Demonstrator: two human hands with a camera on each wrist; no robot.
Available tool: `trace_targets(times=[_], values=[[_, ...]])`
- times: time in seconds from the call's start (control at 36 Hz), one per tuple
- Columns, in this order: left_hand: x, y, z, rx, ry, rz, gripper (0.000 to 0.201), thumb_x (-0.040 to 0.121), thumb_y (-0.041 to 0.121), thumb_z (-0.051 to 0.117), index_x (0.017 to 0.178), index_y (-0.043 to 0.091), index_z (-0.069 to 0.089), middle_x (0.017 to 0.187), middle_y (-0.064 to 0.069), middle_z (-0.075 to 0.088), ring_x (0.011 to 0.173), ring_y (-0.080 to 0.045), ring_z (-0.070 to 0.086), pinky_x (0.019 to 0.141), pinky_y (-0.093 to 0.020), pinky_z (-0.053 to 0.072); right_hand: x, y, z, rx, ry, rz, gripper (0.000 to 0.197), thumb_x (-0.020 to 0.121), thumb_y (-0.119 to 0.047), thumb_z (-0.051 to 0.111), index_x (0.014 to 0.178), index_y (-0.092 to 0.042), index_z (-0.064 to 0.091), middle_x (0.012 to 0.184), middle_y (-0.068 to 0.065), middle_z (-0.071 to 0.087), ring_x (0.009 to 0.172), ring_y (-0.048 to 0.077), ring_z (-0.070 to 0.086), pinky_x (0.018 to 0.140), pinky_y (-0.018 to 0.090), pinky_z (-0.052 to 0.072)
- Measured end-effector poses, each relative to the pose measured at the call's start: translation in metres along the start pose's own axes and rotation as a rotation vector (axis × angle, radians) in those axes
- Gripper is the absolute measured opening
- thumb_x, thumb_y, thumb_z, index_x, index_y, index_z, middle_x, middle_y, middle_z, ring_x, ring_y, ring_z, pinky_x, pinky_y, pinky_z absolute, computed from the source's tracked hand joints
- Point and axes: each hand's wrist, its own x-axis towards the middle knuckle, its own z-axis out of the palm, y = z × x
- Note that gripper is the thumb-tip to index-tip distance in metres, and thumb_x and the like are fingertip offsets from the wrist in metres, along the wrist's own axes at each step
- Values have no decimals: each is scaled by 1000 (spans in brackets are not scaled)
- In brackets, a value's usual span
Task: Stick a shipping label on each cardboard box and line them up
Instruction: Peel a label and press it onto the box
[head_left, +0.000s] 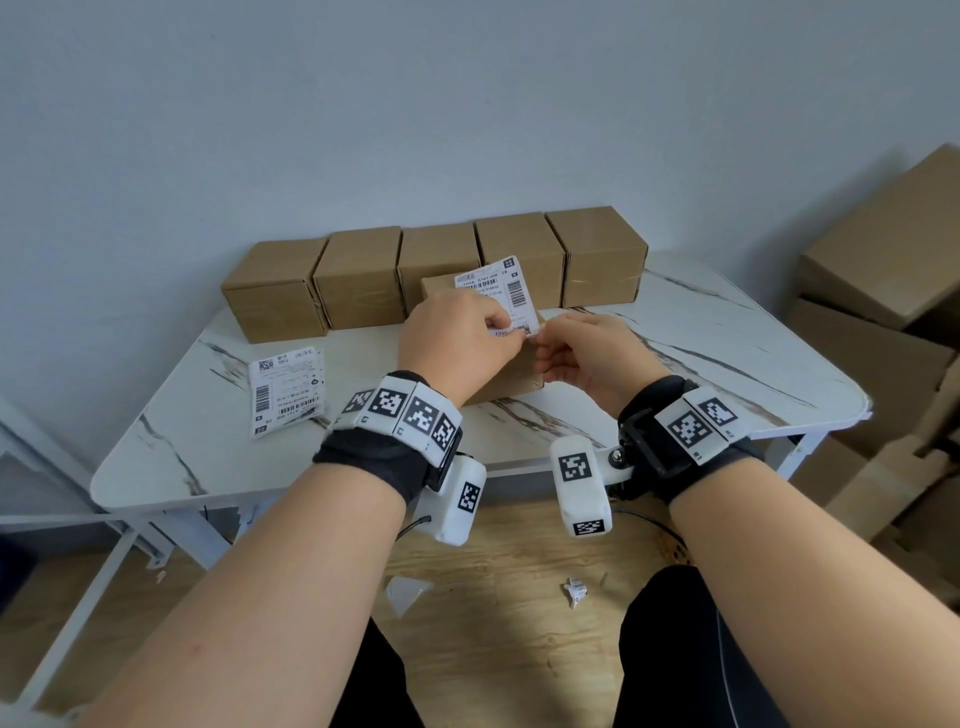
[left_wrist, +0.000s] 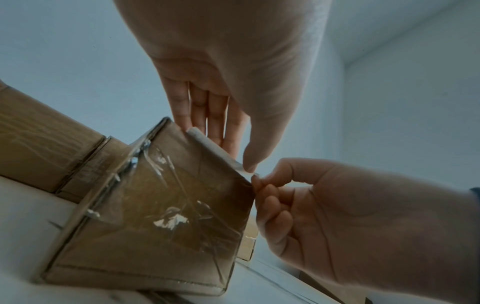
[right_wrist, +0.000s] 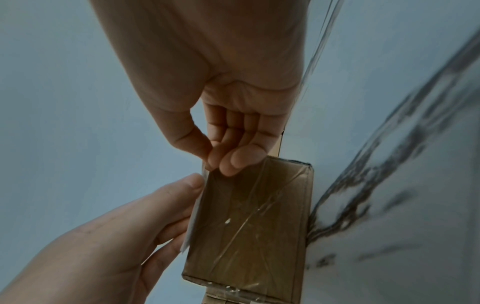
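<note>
A small taped cardboard box (head_left: 511, 376) (left_wrist: 168, 205) (right_wrist: 249, 216) stands on the marble table (head_left: 701, 353), just in front of me. A white shipping label (head_left: 498, 291) (left_wrist: 215, 148) (right_wrist: 193, 222) is held over its top, tilted up at the far end. My left hand (head_left: 504, 332) (left_wrist: 233, 152) (right_wrist: 187, 195) pinches the label's near edge between thumb and fingers. My right hand (head_left: 541, 338) (left_wrist: 259, 183) (right_wrist: 217, 162) pinches the label's near right corner. My hands hide most of the box top.
Several plain cardboard boxes (head_left: 431, 270) stand side by side in a row at the table's back. A stack of spare labels (head_left: 285, 389) lies at the left. Large cartons (head_left: 883, 312) pile up on the floor at the right. Paper scraps (head_left: 574, 592) lie on the wooden floor.
</note>
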Motion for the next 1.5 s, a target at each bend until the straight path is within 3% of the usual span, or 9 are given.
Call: trace_targets(times=[0.28,0.44,0.56,0.67,0.81,1.0,1.25,1.33,1.5], values=[[0,2,1,-8,1,-12,21,79,44,66,80,25,76,98,9,71,89,-11,63,69,-30,53,1,0,0,34,3,20,8,88,1,56,84,-1,63,66,12,56,56,21,56,55,27,51],[1,1,1,12,-4,-18,25,80,44,63,77,22,75,87,7,71,82,-12,64,65,-31,55,2,3,-3,5,-21,-20,6,88,-4,63,82,-2,63,67,10,59,59,19,58,58,25,53],[2,1,1,35,2,5,31,83,43,59,73,16,72,82,7,71,75,-12,63,57,-31,53,2,3,-5,-17,-19,-31,6,87,-4,62,82,-2,63,67,10,60,58,19,59,56,24,53],[1,2,0,90,13,51,31,88,30,52,67,13,67,82,4,70,68,-12,59,44,-24,38,2,1,-4,-17,-8,-29,7,87,-1,60,81,-3,64,66,11,59,58,20,58,56,25,54],[2,4,-3,58,1,22,23,90,25,51,83,16,71,97,5,72,82,-16,64,61,-34,54,5,-5,2,-76,34,-28,11,86,-2,57,89,3,66,63,11,58,54,22,57,52,27,52],[3,5,-5,-82,14,-71,21,94,26,52,103,23,70,100,3,71,90,-19,64,75,-30,50,8,-11,8,-197,114,-121,19,88,-16,66,83,2,68,58,7,59,51,19,56,50,27,51],[4,9,-13,-309,191,-202,20,95,19,48,102,11,65,99,0,67,88,-17,58,71,-25,42,7,-16,7,-233,170,-156,17,87,-6,62,70,-5,61,60,8,59,51,18,55,49,25,49],[7,12,-17,-354,245,-240,20,97,19,46,105,10,63,97,1,63,84,-13,53,71,-23,37,8,-18,3,-197,209,-160,12,86,-4,59,74,-4,61,58,6,56,50,17,54,50,25,48],[13,14,-20,-403,354,-313,21,98,20,46,108,8,62,104,-5,67,94,-21,59,73,-24,38,17,-17,-10,-155,338,-106,16,90,-8,47,78,-6,56,64,7,53,51,21,54,50,29,47]])
